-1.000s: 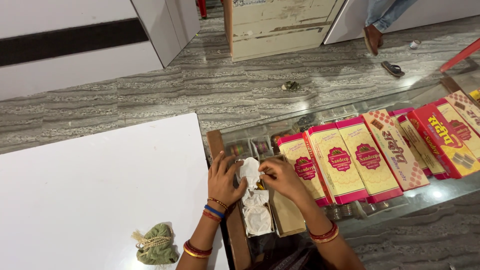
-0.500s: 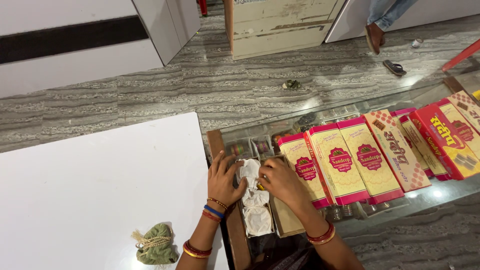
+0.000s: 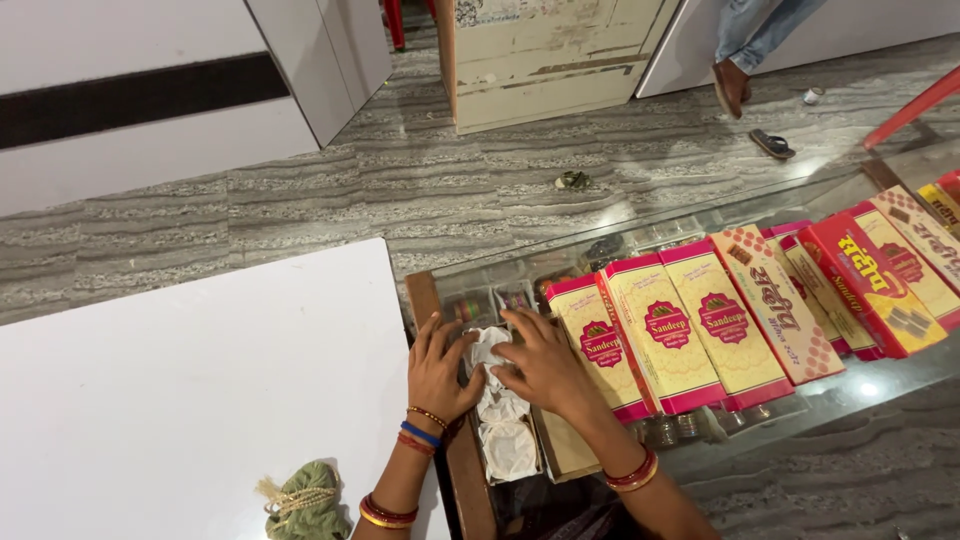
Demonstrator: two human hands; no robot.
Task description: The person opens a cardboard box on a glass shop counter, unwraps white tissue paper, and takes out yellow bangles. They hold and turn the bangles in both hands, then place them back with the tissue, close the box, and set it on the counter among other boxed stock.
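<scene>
My left hand [image 3: 437, 368] and my right hand [image 3: 541, 362] press together on a crumpled white paper wrap [image 3: 489, 349] at the left end of a glass counter [image 3: 850, 390]. Fingers of both hands pinch and cover the paper. Below it in a narrow tray lie two more white paper-covered rounds [image 3: 507, 447]. Both wrists wear coloured bangles. What is inside the paper is hidden.
Several flat cream-and-pink boxes [image 3: 665, 335] and red-and-yellow boxes [image 3: 880, 280] lie in a row on the glass to the right. A white tabletop [image 3: 190, 390] with a green drawstring pouch [image 3: 305, 505] sits left. Another person's legs [image 3: 745, 55] and a sandal [image 3: 773, 145] are across the floor.
My hands have closed in a little tighter over the white paper; everything else stays where it was.
</scene>
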